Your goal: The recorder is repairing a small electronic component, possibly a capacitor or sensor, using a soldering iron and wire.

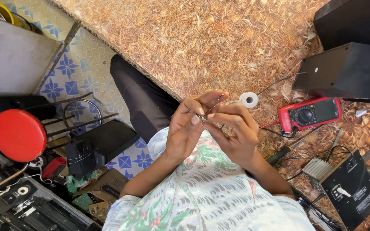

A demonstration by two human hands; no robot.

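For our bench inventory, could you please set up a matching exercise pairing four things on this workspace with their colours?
Things:
1. multimeter
2. round stool seat
3. tape roll
4. speaker box

Colours:
A. white
B. black
C. red with a dark face and dial
D. plain red

Pairs: 1-C, 2-D, 3-A, 4-B
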